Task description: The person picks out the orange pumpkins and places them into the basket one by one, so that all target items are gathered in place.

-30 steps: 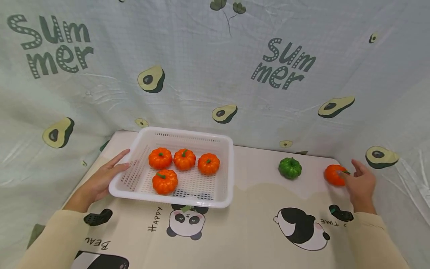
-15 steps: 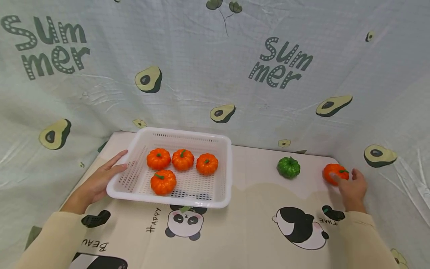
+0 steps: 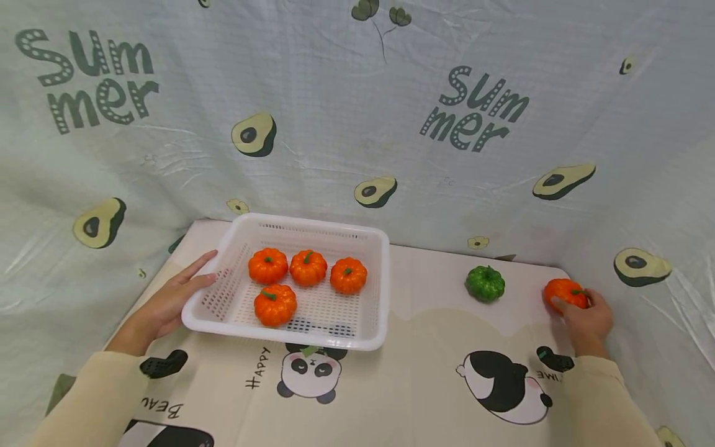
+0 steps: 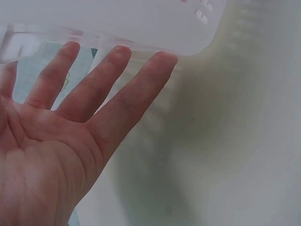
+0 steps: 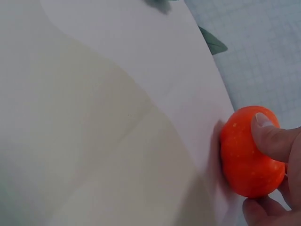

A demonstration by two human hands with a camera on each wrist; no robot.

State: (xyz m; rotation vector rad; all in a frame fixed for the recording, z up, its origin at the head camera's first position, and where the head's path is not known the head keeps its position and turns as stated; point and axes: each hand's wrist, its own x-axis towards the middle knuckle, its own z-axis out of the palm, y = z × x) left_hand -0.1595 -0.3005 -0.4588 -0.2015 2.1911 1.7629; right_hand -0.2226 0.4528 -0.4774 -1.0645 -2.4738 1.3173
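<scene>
At the far right of the head view, my right hand (image 3: pixel 589 321) pinches a small orange toy pumpkin (image 3: pixel 564 292) with a green stem. In the right wrist view, the thumb lies across the pumpkin's (image 5: pixel 247 160) side and the other fingers come from below. On the left, my left hand (image 3: pixel 167 303) rests against the end of a white plastic basket (image 3: pixel 357 343). The left wrist view has its fingers straight, the fingertips (image 4: pixel 164 60) at the basket's (image 4: pixel 117 19) underside edge. Inside the basket lie several orange pumpkins (image 3: pixel 275 305).
A green toy pumpkin (image 3: pixel 485 284) sits between the basket and the right hand. The table cover (image 3: pixel 413 385) carries panda prints. A pale curtain (image 3: pixel 313 81) with avocado prints rises behind the table and along both sides.
The right hand has moved slightly left and in onto the orange pumpkin, its thumb and fingers closing around it. The left hand stays at the basket.
</scene>
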